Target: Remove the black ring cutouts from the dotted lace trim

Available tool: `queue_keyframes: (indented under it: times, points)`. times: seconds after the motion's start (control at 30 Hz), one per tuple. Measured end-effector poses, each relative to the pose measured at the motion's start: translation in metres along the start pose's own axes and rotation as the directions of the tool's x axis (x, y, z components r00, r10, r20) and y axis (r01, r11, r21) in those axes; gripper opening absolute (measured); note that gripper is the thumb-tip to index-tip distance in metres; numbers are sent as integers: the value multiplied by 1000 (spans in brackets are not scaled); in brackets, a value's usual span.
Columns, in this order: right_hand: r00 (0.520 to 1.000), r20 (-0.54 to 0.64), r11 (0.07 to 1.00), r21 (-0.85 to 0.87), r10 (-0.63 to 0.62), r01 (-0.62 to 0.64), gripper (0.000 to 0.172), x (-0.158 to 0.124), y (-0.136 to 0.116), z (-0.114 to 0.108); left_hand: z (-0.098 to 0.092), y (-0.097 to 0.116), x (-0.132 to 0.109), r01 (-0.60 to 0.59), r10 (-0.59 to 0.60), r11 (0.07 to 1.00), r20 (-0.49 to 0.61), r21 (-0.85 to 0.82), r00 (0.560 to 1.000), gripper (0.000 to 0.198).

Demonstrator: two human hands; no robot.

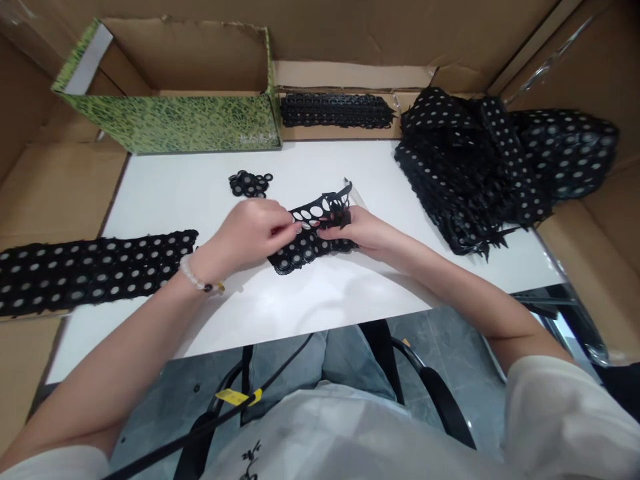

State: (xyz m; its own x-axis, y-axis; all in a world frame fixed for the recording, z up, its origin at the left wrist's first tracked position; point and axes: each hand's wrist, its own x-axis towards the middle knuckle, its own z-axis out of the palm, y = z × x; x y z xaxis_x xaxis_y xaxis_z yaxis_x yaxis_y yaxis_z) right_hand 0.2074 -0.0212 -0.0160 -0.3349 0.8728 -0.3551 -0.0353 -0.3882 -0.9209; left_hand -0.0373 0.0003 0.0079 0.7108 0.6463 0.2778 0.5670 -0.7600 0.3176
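Above the white table, a short black perforated strip [315, 212] is held between my two hands. White shows through its round holes along the upper part, while rows of black rings with grey centres [295, 257] lie along the lower part. My left hand [257, 233] pinches the strip's left side with thumb and fingertips. On the other side, my right hand [357, 230] grips the ragged end, its thumb across the front and some fingers hidden behind. A small pile of loose black rings [249, 184] lies just beyond my left hand.
A long black dotted sheet [100, 270] lies at the left. Behind stands an open green patterned box [175, 123], with stacked black strips [337, 110] beside it. A large heap of black dotted sheets [465, 160] covers the right. Cardboard walls [350, 30] surround the table [240, 313].
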Motion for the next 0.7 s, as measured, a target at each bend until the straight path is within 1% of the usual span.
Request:
queue_keyframes:
  times: [0.03, 0.07, 0.1, 0.2, 0.27, 0.4, 0.47, 0.53, 0.6, 0.7]
  points:
    - [1000, -2, 1000, 0, -7, 7, 31, 0, 0, 0, 3, 5, 0, -54, 55, 999, 46, -6, 997, 47]
    - [1000, 0, 1000, 3, -12, 12, 30, 0, 0, 0, 6, 9, 0, -77, 77, 997, 77, 1, 994, 47]
    - [1000, 7, 1000, 11, -14, 14, 30, 0, 0, 0, 10, 12, -1, -69, 68, 997, 89, 14, 994, 47]
    - [999, 45, 999, 49, -13, 11, 33, -1, 0, 1, 20, 14, -1, 44, -47, 998, 74, 37, 996, 45]
    - [998, 53, 998, 63, -23, 20, 34, -2, 0, 2, 23, 14, 0, 92, -92, 996, 75, 13, 993, 42]
    - [998, 20, 995, 80, -59, 58, 28, -4, -2, 4, 18, 12, 3, 117, -107, 988, 105, -100, 989, 35]
    - [998, 2, 995, 80, -57, 57, 26, -4, -3, 5, 13, 9, 5, 178, -164, 966, 88, -187, 983, 31]
    - [999, -16, 996, 75, -45, 46, 26, -4, -4, 6, 9, 6, 7, 261, -254, 922, 64, -287, 965, 31]
    - [999, -25, 996, 75, -35, 37, 26, -5, -6, 7, 8, 6, 7, 342, -348, 854, 59, -392, 936, 30]
    - [1000, 10, 995, 97, -10, 9, 27, -8, -8, 11, 10, 10, 7, 437, -472, 697, 95, -568, 876, 24]
